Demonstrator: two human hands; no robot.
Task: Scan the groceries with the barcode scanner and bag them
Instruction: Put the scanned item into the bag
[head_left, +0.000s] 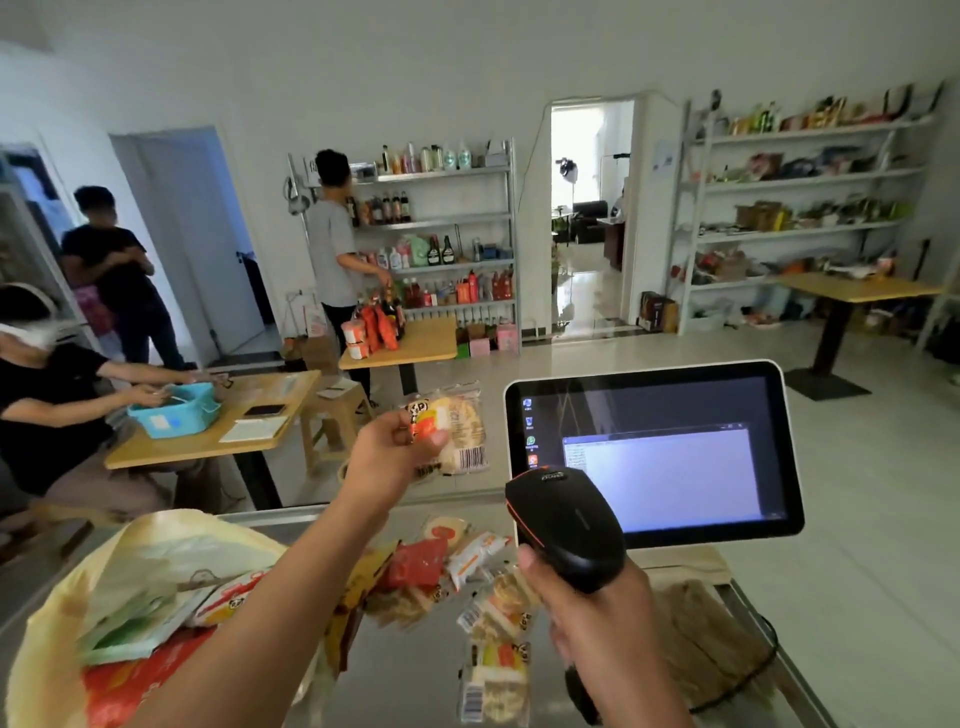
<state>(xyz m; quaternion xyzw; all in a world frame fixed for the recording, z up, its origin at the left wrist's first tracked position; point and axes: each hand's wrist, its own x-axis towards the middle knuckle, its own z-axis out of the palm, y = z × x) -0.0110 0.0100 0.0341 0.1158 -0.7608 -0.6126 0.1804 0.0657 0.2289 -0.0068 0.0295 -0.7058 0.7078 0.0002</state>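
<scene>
At the lower left of the frame a pale yellow plastic bag (171, 545) stood open on the steel counter (400, 686), with several packets already inside. Just right of it, across the lower centre, loose snack packets (493, 608) lay scattered on the counter between the two forearms. At the lower right, the right hand (592, 618) had its fingers wrapped round the handle of a black barcode scanner (566, 525), whose head pointed up and to the left. Above the pile, at centre frame, the raised left hand (387, 460) pinched a clear-wrapped rice cracker packet (462, 431) between thumb and fingers, its printed barcode turned to the lower right, near the scanner's head but apart from it. Behind the scanner, at centre right, a white-framed touchscreen monitor (654, 452) showed an open window. Farther back stood wooden tables, stocked metal shelves and three other people.
</scene>
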